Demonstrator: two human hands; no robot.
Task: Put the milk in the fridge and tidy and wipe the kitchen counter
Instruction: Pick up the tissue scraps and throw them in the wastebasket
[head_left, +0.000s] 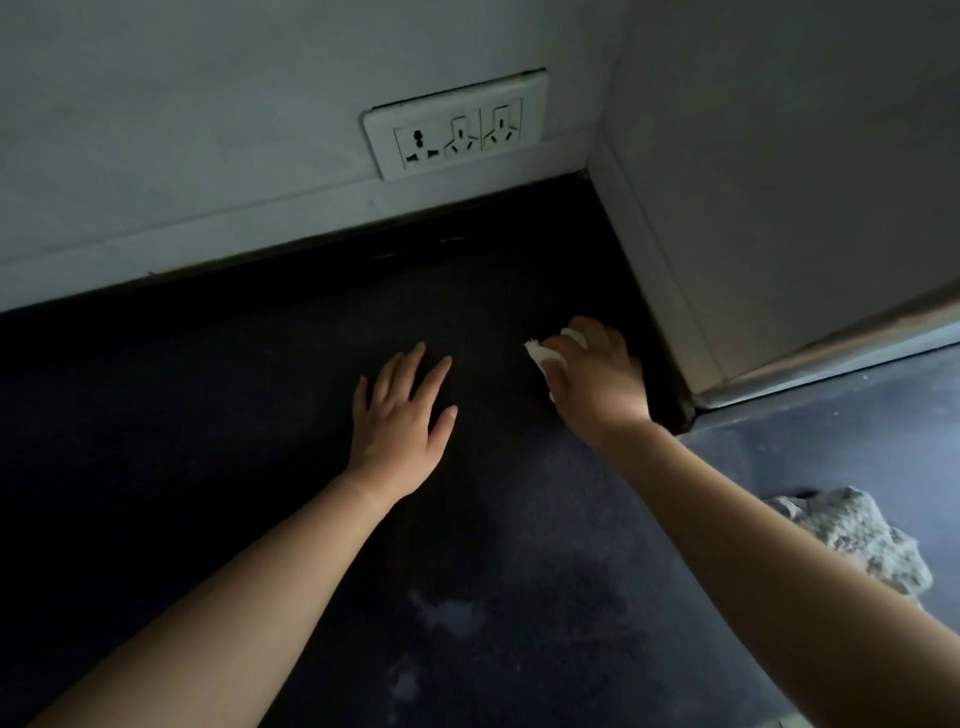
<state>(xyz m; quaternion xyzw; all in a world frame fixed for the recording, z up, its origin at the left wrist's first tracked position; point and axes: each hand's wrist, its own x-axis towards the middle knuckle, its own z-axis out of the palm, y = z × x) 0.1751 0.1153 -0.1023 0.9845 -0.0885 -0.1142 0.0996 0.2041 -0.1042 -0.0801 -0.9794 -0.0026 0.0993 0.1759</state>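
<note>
On dark counter (208, 415): left hand (400, 415) flat, right hand (597, 379) gripping white cloth (543, 358)

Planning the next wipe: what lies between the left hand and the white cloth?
Nothing: in the head view only bare dark counter lies between the left hand and the white cloth that the right hand grips.

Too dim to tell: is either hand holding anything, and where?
Right hand grips a white cloth, bunched up beneath it; left hand lies flat, holding nothing.
</note>
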